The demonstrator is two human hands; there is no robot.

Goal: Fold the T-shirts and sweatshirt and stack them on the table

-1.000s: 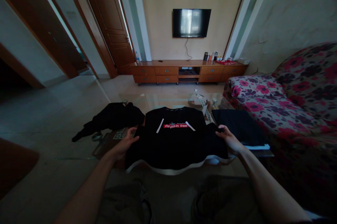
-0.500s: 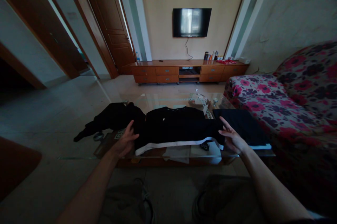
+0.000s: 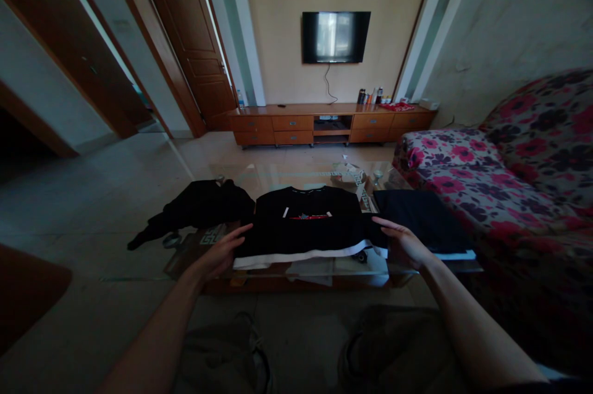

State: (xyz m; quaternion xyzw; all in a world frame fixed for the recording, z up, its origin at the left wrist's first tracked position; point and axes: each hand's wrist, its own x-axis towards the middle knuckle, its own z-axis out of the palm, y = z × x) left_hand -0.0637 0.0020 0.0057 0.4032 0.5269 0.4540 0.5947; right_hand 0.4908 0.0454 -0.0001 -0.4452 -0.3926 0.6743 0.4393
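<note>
A black T-shirt (image 3: 306, 236) with a white hem strip lies across the glass coffee table (image 3: 273, 179) in front of me, its neckline on the far side. Part of a red print with white marks shows on its chest, above a folded-over band. At the shirt's left side is my left hand (image 3: 223, 253), fingers stretched out and touching the band's corner. My right hand (image 3: 406, 244) mirrors it at the right corner, fingers extended over the cloth. Both thumbs are hard to make out.
A crumpled black garment (image 3: 199, 204) lies at the table's left. Folded dark cloth (image 3: 419, 218) rests at its right, near a floral sofa (image 3: 482, 178). Across the room are a wooden TV cabinet (image 3: 291, 128) and a wall-mounted television (image 3: 336, 37). A small glass (image 3: 377, 176) stands on the far right.
The upper edge of the shirt's folded band has come down toward me, uncovering the red print. My fingers have shifted slightly inward over the cloth and lie flatter.
</note>
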